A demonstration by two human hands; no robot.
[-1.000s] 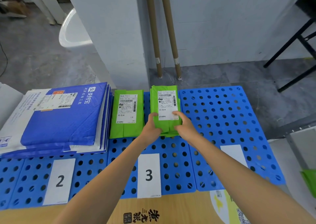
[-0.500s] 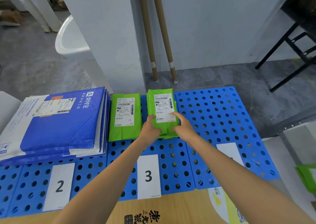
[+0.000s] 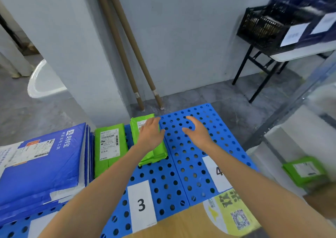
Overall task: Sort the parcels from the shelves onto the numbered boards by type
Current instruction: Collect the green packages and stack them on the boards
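Observation:
Two green parcels lie side by side on the blue perforated board marked 3 (image 3: pixel 163 183). The left green parcel (image 3: pixel 109 146) shows its white label. Over the right green parcel (image 3: pixel 154 156) hovers my left hand (image 3: pixel 151 134), fingers straight and relaxed, covering most of the label. My right hand (image 3: pixel 198 132) is lifted open above the board marked 4 (image 3: pixel 192 146), holding nothing. A stack of blue and white mailers (image 3: pixel 41 165) lies on the board to the left. Another green parcel (image 3: pixel 305 170) sits low at the right, blurred.
A white pillar (image 3: pixel 72 55) and two brown tubes (image 3: pixel 127 55) stand behind the boards. At the back right a black-legged table carries a black crate (image 3: pixel 269 26). A metal shelf frame (image 3: pixel 291 114) rises at the right. The wooden tabletop (image 3: pixel 181 223) shows near me.
Both hands have let go of the right green parcel, which now lies on board 3. My right hand moved right over board 4, and the view swung right.

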